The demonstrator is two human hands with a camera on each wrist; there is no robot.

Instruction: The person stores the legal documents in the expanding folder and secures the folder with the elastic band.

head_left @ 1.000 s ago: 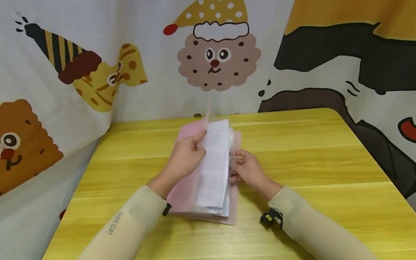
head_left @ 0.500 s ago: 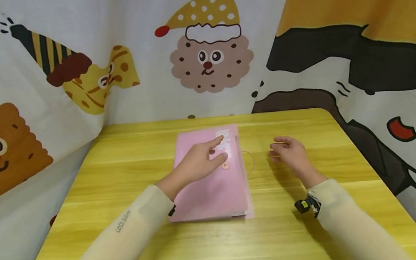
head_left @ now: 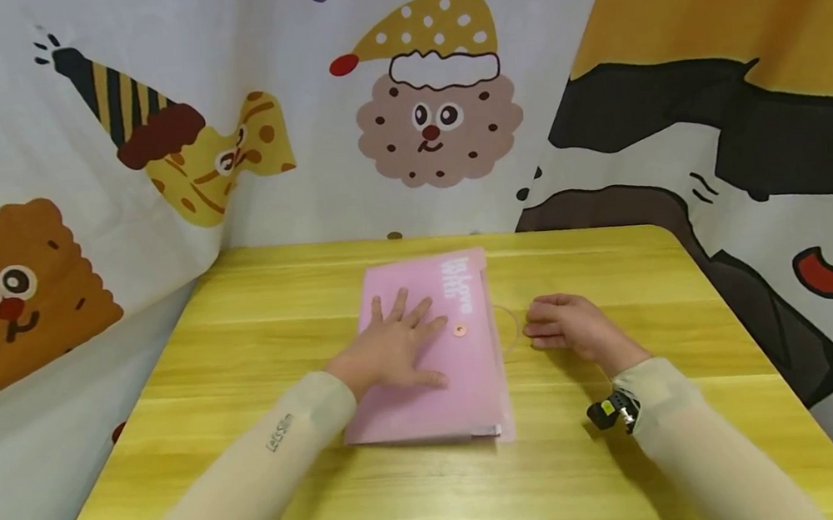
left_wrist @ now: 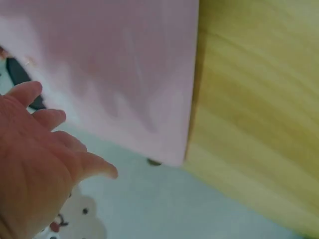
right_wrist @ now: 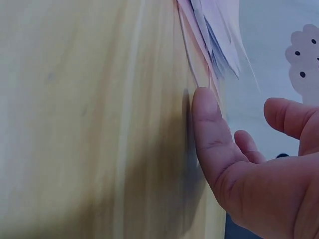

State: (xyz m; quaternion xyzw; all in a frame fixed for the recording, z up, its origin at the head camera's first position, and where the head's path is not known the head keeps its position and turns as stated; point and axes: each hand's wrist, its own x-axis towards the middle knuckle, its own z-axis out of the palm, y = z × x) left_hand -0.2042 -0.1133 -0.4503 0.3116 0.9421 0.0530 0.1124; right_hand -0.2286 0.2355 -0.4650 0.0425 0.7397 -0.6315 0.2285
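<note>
A pink document folder point(head_left: 435, 413) lies closed on the table, with white lettering and a small round button point(head_left: 459, 331) near its right edge. My left hand point(head_left: 391, 350) rests on its cover, fingers spread. From the folder's right side a thin looped cord point(head_left: 517, 326) reaches out onto the tabletop. Beside the loop's outer end is my right hand point(head_left: 574, 328), its fingers loosely bent. In the right wrist view a straight digit of the right hand point(right_wrist: 259, 169) lies at the cord point(right_wrist: 187, 45), without a visible pinch. Paper edges show at the folder's lower right corner.
The yellow wood-grain table point(head_left: 599, 276) extends around the folder on all sides. Behind it hangs a white curtain point(head_left: 320, 194) with cartoon prints. A small black camera point(head_left: 604, 413) is strapped to the right wrist.
The folder's cover, held up with white papers showing, has come down shut. My left hand has let go of it and spread on top. My right hand has moved rightward off the folder.
</note>
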